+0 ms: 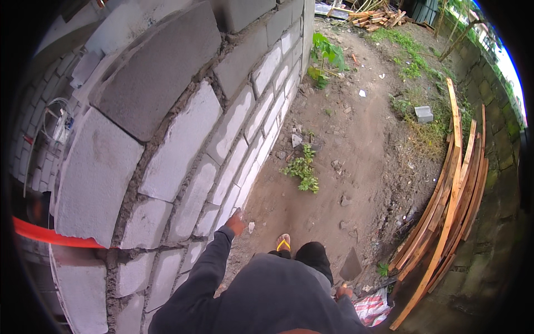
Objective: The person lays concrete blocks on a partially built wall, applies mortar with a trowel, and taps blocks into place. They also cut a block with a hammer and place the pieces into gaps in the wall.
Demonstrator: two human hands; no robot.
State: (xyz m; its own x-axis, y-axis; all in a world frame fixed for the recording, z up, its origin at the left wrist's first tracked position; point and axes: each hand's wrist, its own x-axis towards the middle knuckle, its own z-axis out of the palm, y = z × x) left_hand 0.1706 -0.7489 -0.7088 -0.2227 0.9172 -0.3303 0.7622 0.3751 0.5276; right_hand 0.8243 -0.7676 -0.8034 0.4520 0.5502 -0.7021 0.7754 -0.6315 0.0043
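My left hand (236, 223) is at the lower face of a grey block wall (183, 139), close to or against it. Its fingers are too small and dark to tell whether they are curled. Low by my right side, my right hand (344, 291) is closed around the handle of a trowel (351, 265). The trowel's grey, pointed blade hangs over the dirt, and my fingers hide most of the handle. Mortar joints between the light blocks look rough, and the upper blocks are darker grey.
An orange-red strip (61, 234) crosses the wall at left. Long wooden boards (453, 206) lean along a mossy wall (495, 167) at right. A small leafy plant (303, 170) grows ahead of my sandalled foot (283, 242). Scrap wood (378, 19) lies far off; a red-white sack (372, 308) lies near my right hand.
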